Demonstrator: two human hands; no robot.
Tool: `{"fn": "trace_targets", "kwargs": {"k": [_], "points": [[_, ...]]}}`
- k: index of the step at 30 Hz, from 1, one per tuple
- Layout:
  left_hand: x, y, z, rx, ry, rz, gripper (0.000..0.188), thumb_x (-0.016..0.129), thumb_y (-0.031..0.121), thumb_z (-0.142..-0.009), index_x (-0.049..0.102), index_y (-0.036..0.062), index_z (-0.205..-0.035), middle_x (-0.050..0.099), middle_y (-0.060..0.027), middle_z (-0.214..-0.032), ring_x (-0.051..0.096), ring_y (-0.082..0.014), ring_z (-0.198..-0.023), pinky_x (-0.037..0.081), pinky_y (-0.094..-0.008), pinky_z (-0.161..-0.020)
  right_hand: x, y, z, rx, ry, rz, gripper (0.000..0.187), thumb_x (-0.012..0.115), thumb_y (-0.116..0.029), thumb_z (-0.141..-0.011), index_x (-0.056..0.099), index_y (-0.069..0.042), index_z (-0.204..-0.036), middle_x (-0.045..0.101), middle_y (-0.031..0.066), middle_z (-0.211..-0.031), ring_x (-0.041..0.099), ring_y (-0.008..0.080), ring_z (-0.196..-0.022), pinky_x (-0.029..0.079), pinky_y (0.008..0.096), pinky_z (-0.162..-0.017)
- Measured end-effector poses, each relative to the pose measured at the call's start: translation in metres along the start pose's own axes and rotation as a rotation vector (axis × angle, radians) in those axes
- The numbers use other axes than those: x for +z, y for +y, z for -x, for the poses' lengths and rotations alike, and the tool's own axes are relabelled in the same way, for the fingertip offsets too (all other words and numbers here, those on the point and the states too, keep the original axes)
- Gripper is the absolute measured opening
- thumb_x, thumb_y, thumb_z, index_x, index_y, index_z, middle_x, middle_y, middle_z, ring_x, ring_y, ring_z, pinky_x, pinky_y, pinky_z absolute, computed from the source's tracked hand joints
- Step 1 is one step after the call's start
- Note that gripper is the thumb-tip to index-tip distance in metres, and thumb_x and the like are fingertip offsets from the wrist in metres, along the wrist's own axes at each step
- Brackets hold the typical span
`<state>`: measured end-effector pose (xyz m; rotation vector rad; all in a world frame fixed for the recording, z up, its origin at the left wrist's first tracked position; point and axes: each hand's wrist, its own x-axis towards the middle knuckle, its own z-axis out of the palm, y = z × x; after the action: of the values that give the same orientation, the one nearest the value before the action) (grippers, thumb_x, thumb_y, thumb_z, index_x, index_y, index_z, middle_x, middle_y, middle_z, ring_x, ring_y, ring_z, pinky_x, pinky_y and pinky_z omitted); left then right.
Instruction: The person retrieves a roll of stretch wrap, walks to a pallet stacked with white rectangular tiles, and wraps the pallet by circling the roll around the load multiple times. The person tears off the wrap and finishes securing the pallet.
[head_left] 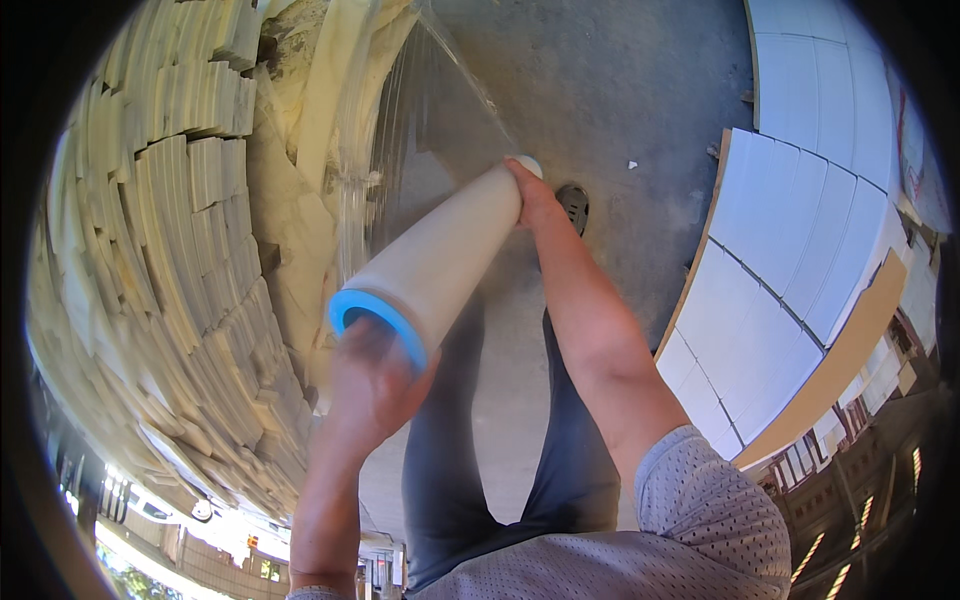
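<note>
The person holds a pale roll (450, 250) near the middle of the view, its blue-rimmed end pointing to between 7 and 8 o'clock, its other end to between 1 and 2. The left hand (385, 385), somewhat blurred, grips the blue rim (400, 325) with fingers inside the opening. The right hand (533, 197) is curled on the far end; its finger pads cannot be seen. Clear film (395, 130) hangs at 11 o'clock, stacked pale boards (190, 230) stand at 9, and white panels (770, 240) at 2.

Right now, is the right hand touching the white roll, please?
Touching. The head view shows it: the right hand is closed on the far end of the white roll.
</note>
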<state>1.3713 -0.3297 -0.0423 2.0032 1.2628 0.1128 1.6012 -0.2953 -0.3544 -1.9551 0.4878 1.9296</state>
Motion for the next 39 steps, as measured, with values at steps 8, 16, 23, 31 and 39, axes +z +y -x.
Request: {"fn": "trace_targets", "kwargs": {"k": [8,16,23,31,39], "points": [[0.035,0.022,0.039,0.031,-0.162,-0.260,0.017,0.060,0.013,-0.075,0.056,0.0011,-0.088,0.062,-0.0128,-0.072,0.062,-0.0276,-0.075,0.042,-0.0379,-0.086,0.021,0.075,0.064,0.058,-0.347,-0.233,0.066,0.067,-0.052,-0.080,0.050,-0.009,-0.128,0.060,0.0124,-0.120,0.057,0.0324,-0.109,0.042,0.0536,-0.099],[0.094,0.051,0.076,-0.525,0.177,0.046,0.023,0.071,0.022,-0.077,0.065,0.0002,-0.077,0.066,-0.0174,-0.077,0.064,-0.0301,-0.080,0.044,-0.0392,-0.085,-0.019,0.124,0.112,0.090,-0.104,-0.349,0.066,0.066,-0.052,-0.081,0.051,-0.007,-0.126,0.054,0.0138,-0.127,0.058,0.0319,-0.110,0.041,0.0543,-0.099],[0.106,0.078,0.136,0.041,0.214,-0.241,0.011,0.064,0.012,-0.067,0.056,0.0066,-0.073,0.061,-0.0123,-0.070,0.061,-0.0275,-0.073,0.043,-0.0361,-0.081,-0.033,0.129,0.172,-0.032,-0.364,0.031,0.070,0.063,-0.057,-0.081,0.050,-0.006,-0.127,0.057,0.0128,-0.124,0.062,0.0338,-0.101,0.044,0.0527,-0.097],[0.095,0.132,0.133,-0.957,0.362,0.383,0.044,0.068,0.034,-0.079,0.064,-0.0086,-0.090,0.065,-0.0282,-0.085,0.063,-0.0429,-0.084,0.049,-0.0495,-0.074,-0.043,0.218,0.198,-0.144,-0.452,-0.532,0.069,0.054,-0.061,-0.085,0.048,-0.010,-0.131,0.055,0.0122,-0.127,0.051,0.0308,-0.117,0.041,0.0501,-0.101],[0.125,0.081,0.236,-0.085,-0.003,-0.179,0.034,0.069,0.025,-0.078,0.066,-0.0037,-0.095,0.068,-0.0166,-0.085,0.064,-0.0313,-0.082,0.042,-0.0399,-0.090,-0.052,0.242,0.204,-0.050,-0.370,-0.084,0.067,0.065,-0.052,-0.082,0.049,-0.006,-0.128,0.060,0.0129,-0.116,0.058,0.0306,-0.106,0.047,0.0480,-0.093]]}}
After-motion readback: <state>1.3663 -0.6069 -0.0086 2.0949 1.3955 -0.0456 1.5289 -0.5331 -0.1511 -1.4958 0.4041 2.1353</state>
